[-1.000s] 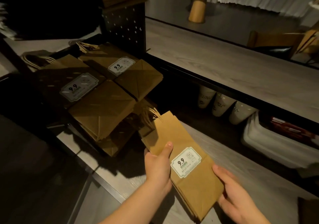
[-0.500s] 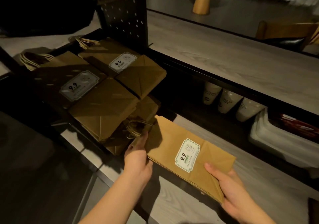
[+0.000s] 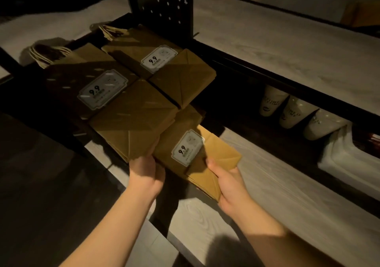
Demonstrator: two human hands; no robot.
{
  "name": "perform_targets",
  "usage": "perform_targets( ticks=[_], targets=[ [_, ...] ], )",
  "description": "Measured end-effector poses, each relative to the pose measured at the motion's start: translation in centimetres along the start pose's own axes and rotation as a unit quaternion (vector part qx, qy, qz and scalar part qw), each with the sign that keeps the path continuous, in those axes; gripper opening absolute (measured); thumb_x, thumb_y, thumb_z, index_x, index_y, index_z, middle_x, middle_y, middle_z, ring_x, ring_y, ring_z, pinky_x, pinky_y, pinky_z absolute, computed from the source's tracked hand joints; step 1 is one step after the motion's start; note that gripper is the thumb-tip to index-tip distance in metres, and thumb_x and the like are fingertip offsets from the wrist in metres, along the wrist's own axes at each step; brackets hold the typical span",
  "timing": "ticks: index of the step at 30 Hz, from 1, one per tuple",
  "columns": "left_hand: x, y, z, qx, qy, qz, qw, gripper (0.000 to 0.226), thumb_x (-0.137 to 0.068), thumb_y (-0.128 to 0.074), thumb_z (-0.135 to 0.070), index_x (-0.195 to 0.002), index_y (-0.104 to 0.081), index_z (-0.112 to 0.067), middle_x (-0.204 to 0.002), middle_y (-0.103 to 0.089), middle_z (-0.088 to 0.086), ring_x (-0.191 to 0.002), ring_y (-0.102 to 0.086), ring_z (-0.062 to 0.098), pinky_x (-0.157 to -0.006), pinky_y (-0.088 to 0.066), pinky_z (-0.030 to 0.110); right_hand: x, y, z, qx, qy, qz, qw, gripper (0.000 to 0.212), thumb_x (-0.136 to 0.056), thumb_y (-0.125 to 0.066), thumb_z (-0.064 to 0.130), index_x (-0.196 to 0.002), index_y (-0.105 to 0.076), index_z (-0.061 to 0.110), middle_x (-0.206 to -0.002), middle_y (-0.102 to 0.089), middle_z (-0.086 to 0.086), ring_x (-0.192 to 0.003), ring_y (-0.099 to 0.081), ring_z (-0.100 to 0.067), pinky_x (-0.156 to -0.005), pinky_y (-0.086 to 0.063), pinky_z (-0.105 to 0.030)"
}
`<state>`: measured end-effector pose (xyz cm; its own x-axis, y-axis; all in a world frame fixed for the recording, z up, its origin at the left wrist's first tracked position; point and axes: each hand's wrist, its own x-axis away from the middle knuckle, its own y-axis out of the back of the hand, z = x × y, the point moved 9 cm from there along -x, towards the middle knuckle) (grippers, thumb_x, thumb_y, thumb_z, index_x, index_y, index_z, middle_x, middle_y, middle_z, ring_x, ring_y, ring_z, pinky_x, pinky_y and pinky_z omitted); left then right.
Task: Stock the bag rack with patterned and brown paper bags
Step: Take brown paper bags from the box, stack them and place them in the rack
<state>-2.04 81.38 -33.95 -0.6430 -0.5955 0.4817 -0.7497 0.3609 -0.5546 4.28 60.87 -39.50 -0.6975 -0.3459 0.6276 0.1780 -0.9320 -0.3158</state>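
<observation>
Both hands are gripping a flat bag stack (image 3: 191, 155): right hand (image 3: 230, 184) is pinching the near corner w/ thumb on top, left hand (image 3: 147, 168) is holding the left edge, fingers hidden under paper. Stack is lying partly under two labelled bag piles (image 3: 131, 122) on the rack (image 3: 162, 5) just beyond the hands. Cups (image 3: 292, 112) are sitting well to the right.
</observation>
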Motion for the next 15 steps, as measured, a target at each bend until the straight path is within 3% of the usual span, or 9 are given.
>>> perform_targets(
  ticks=[3, 5, 9, 11, 13, 15],
  targets=[
    [0.8, 0.0, -0.6, -0.023, -0.063, -0.012, 0.998, 0.048, -0.091, -0.070, -0.010, -0.135, -0.058, -0.025, -0.132, -0.071, 0.007, -0.120, -0.068, 0.031, -0.102, -0.052, 0.055, -1.7, -3.2, -1.0, -0.004, -0.008, 0.004, 1.000, 0.080, -0.054, -0.096, 0.054, -0.125, -0.064, 0.035, -0.112, -0.079, -0.007, -0.102, -0.076, -0.034, -0.087, -0.061, -0.059],
    [1.3, 0.2, -0.9, -0.038, -0.088, -0.030, 0.995, 0.043, -0.096, -0.064, -0.005, -0.134, -0.057, -0.024, -0.129, -0.072, 0.005, -0.119, -0.068, 0.027, -0.105, -0.050, 0.052, -2.6, -5.4, -1.3, -0.010, -0.010, 0.017, 1.000, 0.079, -0.052, -0.098, 0.058, -0.121, -0.068, 0.035, -0.111, -0.079, -0.007, -0.103, -0.075, -0.036, -0.088, -0.061, -0.059],
    [1.1, 1.8, -0.1, -0.017, -0.069, -0.101, 0.992, 0.034, -0.103, -0.060, -0.020, -0.136, -0.058, -0.023, -0.113, -0.077, 0.002, -0.117, -0.069, 0.028, -0.095, -0.055, 0.041, -4.1, -9.6, -1.8, -0.056, -0.031, 0.051, 0.997, 0.055, -0.077, -0.092, 0.030, -0.127, -0.069, 0.025, -0.117, -0.077, -0.012, -0.108, -0.073, -0.038, -0.096, -0.058, -0.057],
    [1.5, 2.3, 0.5, -0.002, -0.038, -0.143, 0.989, 0.035, -0.106, -0.051, -0.032, -0.139, -0.059, -0.020, -0.112, -0.073, 0.007, -0.123, -0.064, 0.035, -0.101, -0.051, 0.043, -4.4, -11.3, -2.1, -0.051, -0.027, 0.056, 0.997, 0.059, -0.074, -0.092, 0.037, -0.126, -0.069, 0.022, -0.124, -0.073, -0.017, -0.112, -0.070, -0.040, -0.100, -0.056, -0.055],
    [1.9, 2.3, 1.3, 0.031, -0.016, -0.156, 0.987, 0.034, -0.105, -0.049, -0.045, -0.125, -0.066, -0.024, -0.116, -0.073, 0.006, -0.118, -0.065, 0.032, -0.104, -0.049, 0.045, -4.7, -12.1, -2.7, -0.059, -0.033, 0.059, 0.996, 0.077, -0.060, -0.092, 0.051, -0.127, -0.069, 0.022, -0.127, -0.071, -0.019, -0.116, -0.068, -0.041, -0.104, -0.052, -0.059],
    [2.3, 2.8, 2.2, 0.030, -0.002, -0.169, 0.985, 0.034, -0.100, -0.052, -0.054, -0.116, -0.069, -0.029, -0.116, -0.075, 0.003, -0.113, -0.066, 0.028, -0.103, -0.049, 0.047, -5.6, -12.1, -3.7, -0.058, -0.044, 0.045, 0.996, 0.090, -0.047, -0.090, 0.050, -0.129, -0.068, 0.020, -0.123, -0.073, -0.015, -0.115, -0.069, -0.038, -0.103, -0.053, -0.056]
  ],
)
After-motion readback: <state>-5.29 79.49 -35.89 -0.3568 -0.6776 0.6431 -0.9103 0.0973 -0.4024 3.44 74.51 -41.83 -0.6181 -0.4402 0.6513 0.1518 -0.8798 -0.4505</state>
